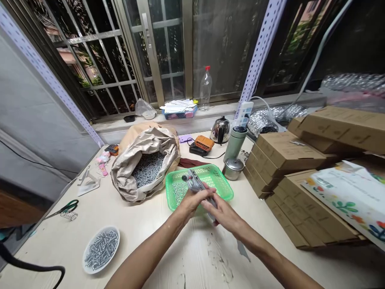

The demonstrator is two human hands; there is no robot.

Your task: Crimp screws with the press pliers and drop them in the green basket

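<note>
I hold a gray metal tool (197, 185) with both of my hands, just over the near edge of the green basket (224, 188). My left hand (192, 202) is curled around the middle of the tool, with my fingers closed tight on it. My right hand (221, 212) is closed around the lower end of the tool, and my fingers wrap over it too. The top of the tool sticks up and tilts away from me, over the basket. Inside the basket lie some small silver screws (179, 190). Just to the left of the basket sits a big brown paper sack (144, 160), open at the top and full of the same screws. Near my left arm there is a white dish (101, 249) of screws on the pale table (168, 257). Green scissors (67, 207) lie farther left. Brown cardboard boxes (288, 160) are stacked on my right, and a small metal cup (234, 168) stands beside them.
</note>
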